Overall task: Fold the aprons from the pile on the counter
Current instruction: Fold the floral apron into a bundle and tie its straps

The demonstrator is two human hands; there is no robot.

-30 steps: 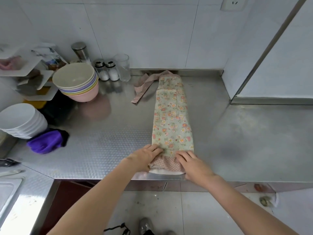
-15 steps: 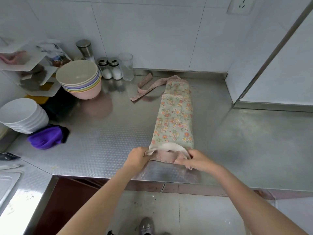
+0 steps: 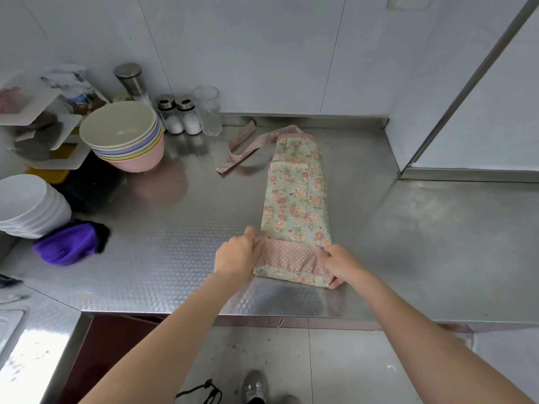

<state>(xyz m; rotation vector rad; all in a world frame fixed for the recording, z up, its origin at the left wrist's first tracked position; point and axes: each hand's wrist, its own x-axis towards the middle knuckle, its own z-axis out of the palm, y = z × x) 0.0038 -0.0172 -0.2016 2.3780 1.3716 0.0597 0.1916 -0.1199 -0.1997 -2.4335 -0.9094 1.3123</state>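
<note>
Fingers of the left hand [image 3: 235, 256] are curled and pinch the left edge of the turned-over hem of the apron [image 3: 296, 199]; fingers of the right hand [image 3: 341, 265] are curled round the right edge of the same fold, with the thumb underneath near the counter surface.

Items on the counter [image 3: 175, 243], left to right:

1. A stack of white bowls [image 3: 29, 205] stands at the far left edge.
2. A purple cloth [image 3: 68, 243] lies just in front of the white bowls, touching a dark item behind it.
3. A stack of pastel bowls [image 3: 124, 135] stands further back, tilted slightly, beside a white rack [image 3: 43, 126].
4. A steel-capped grinder [image 3: 131, 80], two shakers [image 3: 178, 115] and a clear glass [image 3: 208, 110] stand in a row against the tiled wall.
5. The apron lies in the centre as a long narrow strip, folded lengthwise and running from the back wall toward the front edge. Its floral side faces up. The near end is folded back, showing a pink dotted band [image 3: 288, 256]. A pink dotted strap [image 3: 242, 150] trails from the far end toward the left.

Both forearms extend from the bottom of the view. The folded near end rests on the counter, near the front edge.
</note>
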